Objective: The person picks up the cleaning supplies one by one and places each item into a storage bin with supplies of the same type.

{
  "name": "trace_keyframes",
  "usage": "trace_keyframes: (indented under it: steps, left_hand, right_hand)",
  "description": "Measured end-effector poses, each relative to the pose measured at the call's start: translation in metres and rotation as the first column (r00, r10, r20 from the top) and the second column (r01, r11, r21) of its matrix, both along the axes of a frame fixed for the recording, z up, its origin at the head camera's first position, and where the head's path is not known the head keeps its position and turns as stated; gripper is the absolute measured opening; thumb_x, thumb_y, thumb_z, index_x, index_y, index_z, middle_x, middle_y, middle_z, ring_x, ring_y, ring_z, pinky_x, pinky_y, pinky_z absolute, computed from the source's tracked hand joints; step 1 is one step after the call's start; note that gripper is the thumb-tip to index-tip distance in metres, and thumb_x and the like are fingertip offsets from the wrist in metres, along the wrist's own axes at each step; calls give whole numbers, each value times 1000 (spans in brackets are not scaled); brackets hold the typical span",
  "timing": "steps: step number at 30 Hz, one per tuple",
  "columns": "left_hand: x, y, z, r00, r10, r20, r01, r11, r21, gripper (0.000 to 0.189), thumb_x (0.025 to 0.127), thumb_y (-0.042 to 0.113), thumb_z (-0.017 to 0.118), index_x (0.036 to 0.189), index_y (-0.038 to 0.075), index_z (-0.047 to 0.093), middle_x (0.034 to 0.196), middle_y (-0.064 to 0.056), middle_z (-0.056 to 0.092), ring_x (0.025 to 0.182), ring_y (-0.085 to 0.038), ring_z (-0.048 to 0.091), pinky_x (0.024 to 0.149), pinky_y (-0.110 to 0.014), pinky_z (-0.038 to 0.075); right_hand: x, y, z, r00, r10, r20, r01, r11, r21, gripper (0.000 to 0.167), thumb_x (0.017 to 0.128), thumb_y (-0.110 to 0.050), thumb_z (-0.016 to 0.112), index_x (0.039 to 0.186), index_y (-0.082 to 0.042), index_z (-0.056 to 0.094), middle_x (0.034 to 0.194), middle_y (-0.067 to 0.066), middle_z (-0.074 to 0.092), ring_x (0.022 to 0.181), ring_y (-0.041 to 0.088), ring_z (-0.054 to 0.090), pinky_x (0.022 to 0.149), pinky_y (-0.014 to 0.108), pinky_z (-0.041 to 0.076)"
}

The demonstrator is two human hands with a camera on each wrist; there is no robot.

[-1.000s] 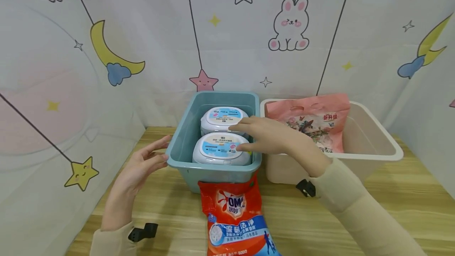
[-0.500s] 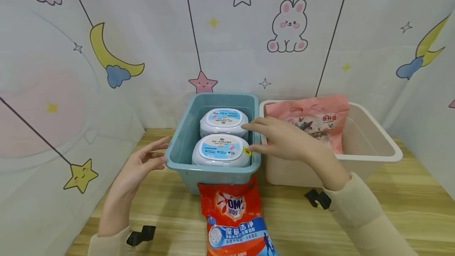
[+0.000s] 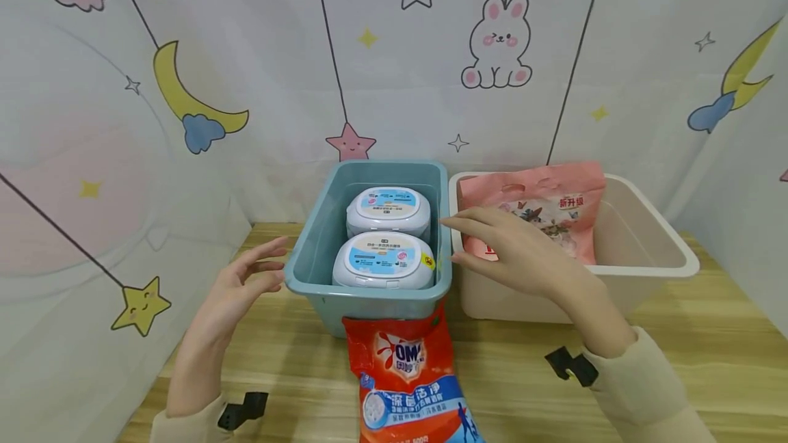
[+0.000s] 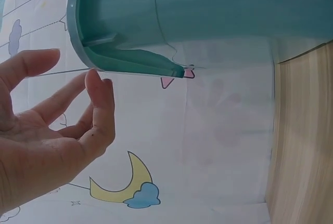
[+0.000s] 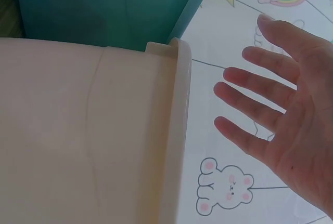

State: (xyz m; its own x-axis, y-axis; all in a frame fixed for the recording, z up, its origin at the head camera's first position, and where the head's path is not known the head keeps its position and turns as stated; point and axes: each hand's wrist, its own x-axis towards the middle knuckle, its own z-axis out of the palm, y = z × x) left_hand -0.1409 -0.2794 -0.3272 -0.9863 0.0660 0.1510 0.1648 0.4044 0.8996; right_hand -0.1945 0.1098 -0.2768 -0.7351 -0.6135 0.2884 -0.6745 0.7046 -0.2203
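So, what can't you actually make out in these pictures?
Head view: bottom of the red bag, cut off by the lower edge.
Head view: lower part of the pink bag, behind the right hand and cream tub.
Head view: bases of the white boxes, hidden by the blue tub.
Left wrist: its contents, hidden by its wall.

Soft, even light in the head view, dimmer wrist views

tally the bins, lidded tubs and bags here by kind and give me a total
Bins: 2 (blue-green bin, cream bin)
Lidded tubs: 2 (front white tub, back white tub)
Bags: 2 (red bag, pink bag)
Total: 6
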Motion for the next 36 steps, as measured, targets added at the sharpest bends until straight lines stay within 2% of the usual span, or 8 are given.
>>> trace_keyframes:
  steps: [4, 9, 15, 20, 25, 29, 32, 36]
  left_hand:
    - [1, 4, 1, 1000, 17, -7, -18, 1000, -16, 53, 97, 22, 57, 146, 10, 40, 138, -7, 46, 111, -5, 49, 83, -18, 50]
    - [2, 9, 4, 999, 36, -2, -36, 999, -34, 52, 97, 20, 57, 146, 12, 41, 142, -9, 42, 111, -2, 47, 83, -18, 49]
    - [5, 13, 9, 998, 70, 2, -70, 995, -75, 53, 97, 21, 56, 147, 19, 40, 143, -3, 41, 113, 2, 45, 89, -28, 44]
    - [7, 15, 9, 996, 80, -50, -83, 995, -64, 51, 97, 20, 56, 146, 20, 42, 136, 10, 45, 112, 3, 47, 85, -18, 45]
    - [9, 16, 10, 992, 120, -27, -120, 993, 10, 51, 97, 21, 56, 146, 24, 42, 130, 23, 43, 111, 4, 46, 93, -33, 35]
    - [10, 19, 12, 989, 145, 4, -145, 988, 46, 52, 96, 23, 58, 146, 26, 42, 132, 19, 42, 112, 3, 44, 96, -45, 28]
    - [10, 23, 14, 988, 151, 10, -152, 988, 39, 52, 96, 25, 58, 146, 27, 42, 135, 14, 42, 112, 2, 43, 96, -46, 29]
    - [11, 28, 17, 990, 144, 2, -144, 989, 18, 52, 96, 25, 58, 146, 28, 42, 134, 15, 43, 113, 2, 43, 94, -42, 31]
  right_hand:
    - [5, 10, -3, 999, 0, -32, -1, 1000, -28, 52, 92, -43, 61, 139, -24, 52, 139, 2, 54, 130, 24, 48, 106, 51, 42]
    - [11, 21, -9, 995, -12, -95, 8, 999, -40, 50, 93, -40, 61, 138, -23, 53, 137, 3, 56, 128, 25, 51, 104, 52, 43]
    - [19, 32, -16, 989, -30, -143, 21, 998, -64, 48, 91, -35, 65, 135, -21, 56, 135, 5, 58, 126, 28, 52, 102, 53, 44]
    - [23, 42, -24, 975, -26, -219, 3, 995, -104, 50, 86, -29, 71, 133, -18, 58, 131, 5, 60, 122, 26, 55, 99, 50, 47]
    - [24, 51, -31, 944, 6, -331, -64, 984, -167, 47, 84, -22, 73, 129, -14, 62, 125, 4, 63, 114, 22, 57, 95, 41, 48]
    - [25, 57, -36, 908, 9, -419, -118, 965, -235, 37, 94, -33, 61, 123, -9, 65, 118, 5, 65, 110, 23, 57, 102, 23, 40]
    - [27, 60, -39, 892, -2, -452, -140, 950, -280, 45, 99, -43, 48, 120, -8, 66, 114, 6, 65, 108, 23, 58, 105, 11, 31]
    - [29, 64, -41, 877, -23, -480, -148, 937, -315, 47, 99, -46, 46, 119, -9, 68, 112, 6, 66, 105, 23, 59, 106, 9, 30]
